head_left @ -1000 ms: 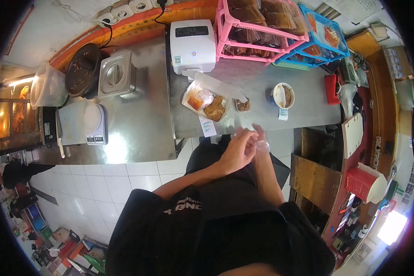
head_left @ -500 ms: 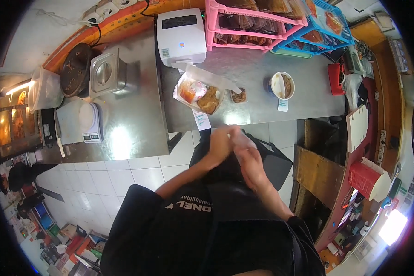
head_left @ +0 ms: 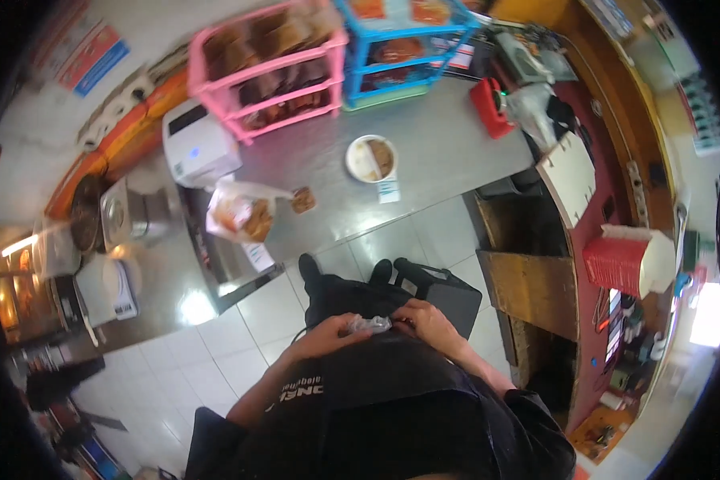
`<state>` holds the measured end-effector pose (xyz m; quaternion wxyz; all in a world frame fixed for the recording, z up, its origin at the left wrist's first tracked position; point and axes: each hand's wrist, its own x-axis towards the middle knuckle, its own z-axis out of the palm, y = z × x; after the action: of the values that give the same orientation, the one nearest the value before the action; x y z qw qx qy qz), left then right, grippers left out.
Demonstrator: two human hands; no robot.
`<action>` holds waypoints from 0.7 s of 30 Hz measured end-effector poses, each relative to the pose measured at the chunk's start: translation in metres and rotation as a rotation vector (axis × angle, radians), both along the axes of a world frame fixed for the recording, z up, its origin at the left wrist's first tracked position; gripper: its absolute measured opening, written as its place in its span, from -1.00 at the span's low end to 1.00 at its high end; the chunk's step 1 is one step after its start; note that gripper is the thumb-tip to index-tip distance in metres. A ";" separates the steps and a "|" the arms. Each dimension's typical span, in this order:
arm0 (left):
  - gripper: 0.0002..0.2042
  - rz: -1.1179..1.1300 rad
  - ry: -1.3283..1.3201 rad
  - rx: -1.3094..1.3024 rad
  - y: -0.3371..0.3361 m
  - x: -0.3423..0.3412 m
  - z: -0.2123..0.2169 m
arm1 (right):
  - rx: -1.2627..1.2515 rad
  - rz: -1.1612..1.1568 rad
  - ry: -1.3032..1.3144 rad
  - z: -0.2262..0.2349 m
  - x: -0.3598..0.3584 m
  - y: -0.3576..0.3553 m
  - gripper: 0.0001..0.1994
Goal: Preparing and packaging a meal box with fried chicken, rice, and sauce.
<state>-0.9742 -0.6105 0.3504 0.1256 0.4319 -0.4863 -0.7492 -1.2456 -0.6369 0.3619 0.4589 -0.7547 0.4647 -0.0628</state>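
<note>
A crumpled piece of clear plastic (head_left: 368,324) is in front of my waist, between my two hands. My left hand (head_left: 328,336) is closed on its left end, fingers pinched around it. At its other end my right hand (head_left: 424,322) has its fingers bent and pressed together on the plastic's edge. What exactly the plastic is, a bag or a glove, cannot be made out. On the steel counter ahead are an opened takeaway box (head_left: 240,212) with food, a small tub of brown food (head_left: 302,200) and a round white bowl (head_left: 370,158) with brown food.
Pink (head_left: 268,72) and blue (head_left: 404,52) tiered racks stand at the counter's back, beside a white printer (head_left: 200,148). A kitchen scale (head_left: 122,288) sits at left. On the floor is a black box (head_left: 440,296); wooden shelving (head_left: 528,292) stands to the right.
My hands have come down and closer to my waist, and they are a little farther apart. The view has turned right, so the counter things appear farther left. The clear plastic now shows plainly.
</note>
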 end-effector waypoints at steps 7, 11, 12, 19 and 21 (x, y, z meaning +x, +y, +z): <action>-0.65 -0.119 0.127 -0.114 -0.053 -0.089 0.036 | -0.134 -0.147 0.131 0.006 -0.063 -0.023 -0.85; -0.66 -0.507 -0.184 -0.229 -0.095 -0.140 0.049 | -0.157 -0.188 0.098 0.020 -0.080 -0.044 -0.86; -0.66 -0.547 -0.301 -0.298 -0.101 -0.149 0.052 | -0.140 -0.175 0.090 0.022 -0.083 -0.050 -0.86; -0.75 -0.762 -0.140 -0.376 -0.145 -0.157 0.050 | 0.112 -0.298 -0.044 0.027 -0.090 -0.094 -0.86; -0.73 -0.794 -0.127 -0.424 -0.146 -0.156 0.013 | 0.166 -0.320 -0.033 0.035 -0.079 -0.103 -0.86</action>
<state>-1.1305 -0.7565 0.3637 -0.1159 0.2220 -0.7635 -0.5953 -1.3251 -0.7397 0.3972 0.5111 -0.6295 0.5749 -0.1091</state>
